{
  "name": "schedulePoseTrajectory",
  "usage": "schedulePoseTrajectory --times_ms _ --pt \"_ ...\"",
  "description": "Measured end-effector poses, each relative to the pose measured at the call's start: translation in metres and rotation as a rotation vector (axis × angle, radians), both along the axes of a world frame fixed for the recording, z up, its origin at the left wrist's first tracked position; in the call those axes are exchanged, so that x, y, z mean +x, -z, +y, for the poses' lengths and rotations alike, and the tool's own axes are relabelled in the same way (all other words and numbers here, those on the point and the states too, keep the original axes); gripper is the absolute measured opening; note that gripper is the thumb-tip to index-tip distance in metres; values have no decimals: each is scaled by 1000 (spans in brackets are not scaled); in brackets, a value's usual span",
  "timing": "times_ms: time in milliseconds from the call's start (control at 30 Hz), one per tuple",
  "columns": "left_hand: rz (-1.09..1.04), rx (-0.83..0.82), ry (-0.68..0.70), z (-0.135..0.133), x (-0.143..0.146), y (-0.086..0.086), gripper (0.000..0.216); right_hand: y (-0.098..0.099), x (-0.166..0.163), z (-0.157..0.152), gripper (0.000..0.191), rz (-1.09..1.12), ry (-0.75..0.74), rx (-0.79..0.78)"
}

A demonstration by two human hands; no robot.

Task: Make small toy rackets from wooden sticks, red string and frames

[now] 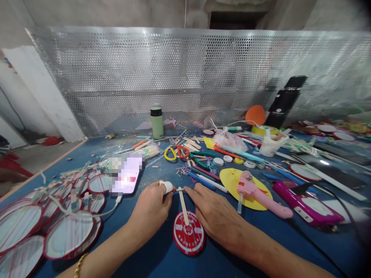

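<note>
Seemingly midway through the job, a worker's left hand (155,204) had its fingers closed at one end of a short wooden crosspiece (180,189), while the right hand (213,208) met the other end, its exact hold impossible to tell; a wooden stick (183,208) ran from the crosspiece onto a printed red disc (189,241), flat on the table (145,255) between the forearms; the parts looked laid in place, though whether they were fixed, and what remained, could not be judged; red-rimmed discs (69,233) were heaped at left, a pink glue gun (268,197) lay partly over a yellow sheet (227,179) at right; a perforated metal panel (130,65) backed the cluttered blue surface, below a bare grey wall (116,13).
</note>
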State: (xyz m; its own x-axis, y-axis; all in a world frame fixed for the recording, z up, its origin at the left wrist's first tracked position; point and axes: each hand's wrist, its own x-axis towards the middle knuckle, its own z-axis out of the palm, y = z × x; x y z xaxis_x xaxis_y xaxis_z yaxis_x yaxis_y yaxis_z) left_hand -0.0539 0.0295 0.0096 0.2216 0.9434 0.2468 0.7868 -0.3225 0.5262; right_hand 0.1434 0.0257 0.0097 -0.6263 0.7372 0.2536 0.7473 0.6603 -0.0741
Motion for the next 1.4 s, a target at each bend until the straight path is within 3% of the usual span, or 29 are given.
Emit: schedulePoseTrajectory --times_ms 633,967,1400 --pt "10 4 -10 0 1 0 26 -1 0 0 42 27 5 -22" --pt "-31 -10 -41 0 1 -2 26 -1 1 0 52 0 33 -125" --pt "44 49 4 0 0 3 32 3 0 2 55 3 9 -97"
